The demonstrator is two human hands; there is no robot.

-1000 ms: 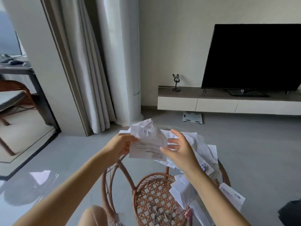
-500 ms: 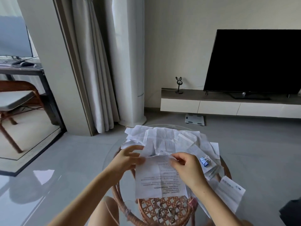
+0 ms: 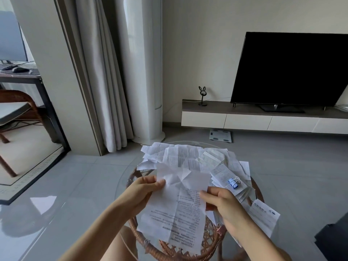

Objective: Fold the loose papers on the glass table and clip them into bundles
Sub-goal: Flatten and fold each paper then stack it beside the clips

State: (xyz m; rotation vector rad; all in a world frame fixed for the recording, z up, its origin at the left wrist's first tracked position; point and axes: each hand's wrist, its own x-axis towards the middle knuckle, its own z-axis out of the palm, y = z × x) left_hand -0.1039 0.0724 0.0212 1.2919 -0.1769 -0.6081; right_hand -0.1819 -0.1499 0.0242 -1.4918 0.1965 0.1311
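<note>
I hold a creased printed sheet (image 3: 177, 210) over the near part of the round glass table (image 3: 122, 187). My left hand (image 3: 145, 191) pinches its upper left edge, and my right hand (image 3: 220, 202) pinches its right edge. The sheet hangs unfolded towards me, its top part bent back. Behind it a heap of loose white papers (image 3: 184, 157) covers the far half of the table. A folded bundle with a blue binder clip (image 3: 233, 182) lies at the right. More folded papers (image 3: 263, 217) lie beyond my right wrist.
A woven rattan base (image 3: 188, 249) shows under the glass, with metal clips lying on it. A television (image 3: 290, 70) stands on a low cabinet (image 3: 263, 117) at the back right. Curtains (image 3: 105, 76) and a white column (image 3: 145, 72) stand behind. A chair (image 3: 17, 106) sits at the left.
The sheet, half folded a second ago, has been lowered and opened out to full length. My hands moved apart to its two side edges. The camera tilted down slightly.
</note>
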